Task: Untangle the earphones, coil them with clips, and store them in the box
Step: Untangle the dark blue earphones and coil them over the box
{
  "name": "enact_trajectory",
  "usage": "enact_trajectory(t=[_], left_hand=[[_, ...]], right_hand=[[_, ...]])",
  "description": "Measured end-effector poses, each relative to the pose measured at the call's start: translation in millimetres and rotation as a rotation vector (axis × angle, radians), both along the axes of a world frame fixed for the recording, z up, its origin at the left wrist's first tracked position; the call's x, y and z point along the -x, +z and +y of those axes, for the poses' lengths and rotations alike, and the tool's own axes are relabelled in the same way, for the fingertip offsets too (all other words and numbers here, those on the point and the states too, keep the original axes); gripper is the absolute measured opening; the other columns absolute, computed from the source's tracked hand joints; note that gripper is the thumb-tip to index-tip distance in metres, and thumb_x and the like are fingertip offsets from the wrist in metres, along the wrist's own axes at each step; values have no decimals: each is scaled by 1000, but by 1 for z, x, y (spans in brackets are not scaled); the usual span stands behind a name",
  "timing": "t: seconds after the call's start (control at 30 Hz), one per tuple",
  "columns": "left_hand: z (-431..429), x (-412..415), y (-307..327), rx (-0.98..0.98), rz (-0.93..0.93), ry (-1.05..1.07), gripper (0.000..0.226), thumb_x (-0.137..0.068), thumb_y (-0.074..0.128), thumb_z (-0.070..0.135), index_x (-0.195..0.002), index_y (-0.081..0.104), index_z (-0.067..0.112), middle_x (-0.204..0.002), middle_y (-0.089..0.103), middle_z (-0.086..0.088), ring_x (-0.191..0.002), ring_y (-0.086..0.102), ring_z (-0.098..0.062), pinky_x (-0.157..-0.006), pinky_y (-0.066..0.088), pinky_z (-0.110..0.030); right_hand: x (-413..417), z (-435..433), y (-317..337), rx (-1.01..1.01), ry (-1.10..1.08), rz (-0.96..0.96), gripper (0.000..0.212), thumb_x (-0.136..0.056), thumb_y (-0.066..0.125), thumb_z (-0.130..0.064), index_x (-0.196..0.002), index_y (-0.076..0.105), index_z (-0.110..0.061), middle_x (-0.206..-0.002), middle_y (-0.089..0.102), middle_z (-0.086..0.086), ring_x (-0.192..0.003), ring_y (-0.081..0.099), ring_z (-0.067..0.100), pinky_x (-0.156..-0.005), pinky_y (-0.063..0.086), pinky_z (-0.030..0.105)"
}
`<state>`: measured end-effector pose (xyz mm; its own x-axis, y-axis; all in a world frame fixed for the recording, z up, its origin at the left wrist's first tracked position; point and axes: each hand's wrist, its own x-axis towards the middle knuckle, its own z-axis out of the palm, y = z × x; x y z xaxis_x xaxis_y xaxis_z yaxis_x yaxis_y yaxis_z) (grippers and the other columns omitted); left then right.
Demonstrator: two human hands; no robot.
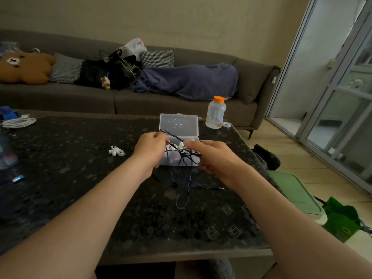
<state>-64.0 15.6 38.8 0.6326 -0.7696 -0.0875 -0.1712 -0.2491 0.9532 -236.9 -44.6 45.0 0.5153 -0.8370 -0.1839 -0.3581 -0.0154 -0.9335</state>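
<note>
Open tabletop around the box, crowded only at its front

The clear box (178,137) stands lid-up on the dark table (80,178); both hands and a dark tangled cord (186,158) fill the space just in front of it. Left of the box, bare tabletop runs past a small white clip (116,151). Right of the box, a capped bottle (215,113) stands near the table edge. Cord loops trail toward the viewer from the box; beyond them the surface lies free.
</note>
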Motion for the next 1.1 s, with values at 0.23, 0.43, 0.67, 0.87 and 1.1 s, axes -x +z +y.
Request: enact_trajectory(t=[0.23,0.43,0.67,0.87,1.1], left_hand=[[-2,-2,5,91,292,84,37,-108,47,53,-110,57,18,-88,59,-6,-59,52,-15,-47,38,-27],[-5,-9,4,31,366,191,68,-104,44,68,-149,46,17,-99,79,-3,-65,59,-16,-38,36,-21],[-3,-10,2,32,457,256,37,-114,40,42,-139,54,18,-98,64,-6,-67,69,-18,-40,47,-25],[-1,-8,3,123,389,175,22,-109,56,38,-110,67,18,-93,72,-3,-71,70,-15,-56,52,-28],[8,5,7,48,79,-60,26,-96,75,44,-104,75,20,-103,72,-3,-76,61,-16,-58,44,-28]], right_hand=[[-2,2,-2,41,64,141,42,-104,59,-52,-106,76,-14,-74,71,1,-62,63,9,-66,47,29],[-1,-1,0,-41,-79,-87,41,-97,67,-54,-108,75,-15,-89,81,5,-72,68,13,-70,49,29],[7,-7,1,-59,-21,-60,37,-91,80,-43,-117,75,-18,-78,71,-1,-73,74,19,-76,64,36],[14,-12,-12,68,96,452,20,-104,64,-26,-103,76,-9,-78,65,9,-56,60,16,-53,57,28],[0,-8,-15,378,163,354,23,-99,63,-14,-119,74,-17,-112,74,2,-93,68,10,-76,54,21]])
